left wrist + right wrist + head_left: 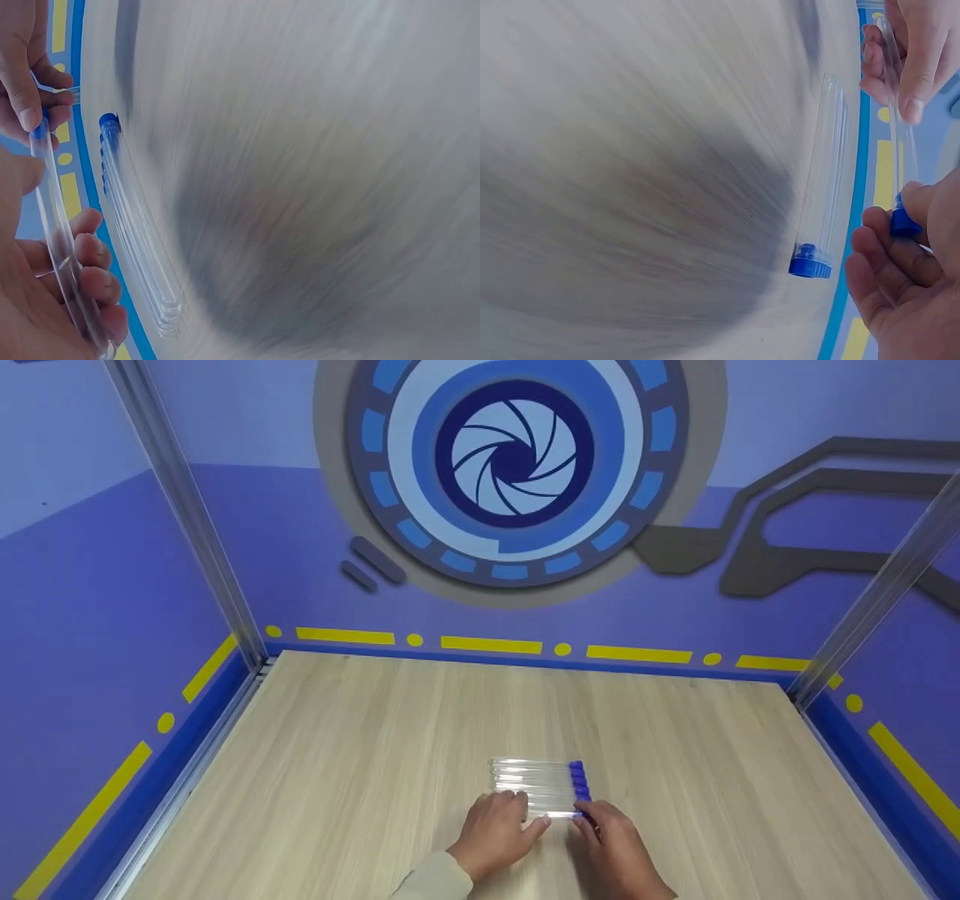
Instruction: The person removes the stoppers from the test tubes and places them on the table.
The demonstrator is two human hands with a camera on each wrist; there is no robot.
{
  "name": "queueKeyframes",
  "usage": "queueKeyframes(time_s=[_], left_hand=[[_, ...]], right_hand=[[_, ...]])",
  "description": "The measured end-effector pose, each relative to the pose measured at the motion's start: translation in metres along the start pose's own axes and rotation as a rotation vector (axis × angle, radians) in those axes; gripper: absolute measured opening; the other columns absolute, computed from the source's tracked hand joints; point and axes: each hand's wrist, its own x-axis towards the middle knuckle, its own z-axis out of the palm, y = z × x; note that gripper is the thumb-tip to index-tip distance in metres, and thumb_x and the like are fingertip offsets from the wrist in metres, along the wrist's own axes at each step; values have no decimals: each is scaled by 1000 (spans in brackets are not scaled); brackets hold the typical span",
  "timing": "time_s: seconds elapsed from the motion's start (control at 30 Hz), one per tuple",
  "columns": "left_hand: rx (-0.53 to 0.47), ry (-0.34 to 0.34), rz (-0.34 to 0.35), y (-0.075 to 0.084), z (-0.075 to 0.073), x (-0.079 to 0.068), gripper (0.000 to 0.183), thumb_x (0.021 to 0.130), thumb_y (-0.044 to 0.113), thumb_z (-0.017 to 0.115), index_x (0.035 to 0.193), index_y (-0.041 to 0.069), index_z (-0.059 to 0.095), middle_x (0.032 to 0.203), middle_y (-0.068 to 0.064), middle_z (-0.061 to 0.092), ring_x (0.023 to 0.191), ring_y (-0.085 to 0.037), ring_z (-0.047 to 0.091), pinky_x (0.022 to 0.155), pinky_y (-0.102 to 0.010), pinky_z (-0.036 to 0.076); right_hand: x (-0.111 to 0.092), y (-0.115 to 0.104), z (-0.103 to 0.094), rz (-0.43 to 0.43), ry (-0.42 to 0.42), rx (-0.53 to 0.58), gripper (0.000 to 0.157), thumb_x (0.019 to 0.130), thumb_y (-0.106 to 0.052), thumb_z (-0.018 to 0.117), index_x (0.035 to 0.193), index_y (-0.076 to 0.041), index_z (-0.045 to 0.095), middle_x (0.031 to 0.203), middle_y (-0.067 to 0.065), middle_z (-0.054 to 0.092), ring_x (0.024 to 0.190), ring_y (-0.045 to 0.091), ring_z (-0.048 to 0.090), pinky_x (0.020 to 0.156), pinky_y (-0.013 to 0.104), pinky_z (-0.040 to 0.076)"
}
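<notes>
A clear test tube (pixel 52 202) with a blue cap (pixel 904 223) is held between both hands, above the table. My left hand (pixel 491 829) grips its clear body, fingers curled beneath it. The thumb and fingers of my right hand (pixel 616 844) pinch the capped end. Just beyond the hands, a row of similar capped tubes (pixel 534 774) lies side by side on the table, blue caps to the right. In the left wrist view a short clear piece (pixel 76 94) shows beside the right fingers; what it belongs to is hidden.
The light wood table (pixel 360 750) spreads around the hands. Blue printed panels (pixel 285 532) with yellow dashes enclose its back and sides. Metal posts rise at the back left corner (pixel 202 525) and back right corner (pixel 862 600).
</notes>
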Motion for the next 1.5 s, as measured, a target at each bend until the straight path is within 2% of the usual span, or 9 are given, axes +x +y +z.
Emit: queueKeyframes(time_s=[0.1,0.33,0.43,0.6,1.2,1.4,1.5], left_hand=[[12,15,3,1,1,-1,45,90,57,54,72,16,55,63,8,50,57,-9,43,55,-27,32],[-57,-76,-35,1,-1,0,51,92,62,47,72,16,57,60,10,43,54,-6,36,50,-25,29],[-69,-84,-40,1,-1,0,51,92,62,48,71,16,56,58,10,39,53,-7,34,48,-25,28],[-55,-92,-42,1,-1,1,51,92,62,47,72,16,57,59,10,38,53,-7,33,48,-25,27],[-21,-66,-45,2,0,0,50,92,60,49,71,16,59,58,10,39,52,-7,33,47,-26,27],[-2,3,-22,2,0,-2,53,90,61,51,60,17,49,54,12,35,50,-6,31,45,-26,25],[-4,20,-14,2,1,-3,53,90,60,51,59,18,47,54,12,35,49,-5,31,45,-26,25]], right_hand=[[0,-1,0,5,-7,5,22,94,-12,61,114,-5,66,100,1,64,89,9,56,77,33,51],[0,0,-2,-23,-11,34,20,94,-14,60,111,-6,67,96,-1,64,87,8,57,78,31,52],[0,0,-2,-38,-17,52,20,94,-14,60,110,-4,67,94,-1,64,84,7,56,76,29,53],[1,-1,-2,-2,-41,57,22,94,-16,60,112,-4,66,95,0,64,86,8,57,77,29,53],[-1,0,-1,17,-12,58,22,93,-16,62,111,-4,69,95,0,67,85,8,59,75,28,53],[-2,1,2,-50,89,45,15,90,-13,66,102,-5,71,92,1,69,87,12,64,75,30,54],[-2,2,2,-56,84,55,16,90,-13,66,102,-5,71,92,0,69,84,10,62,73,28,53]])
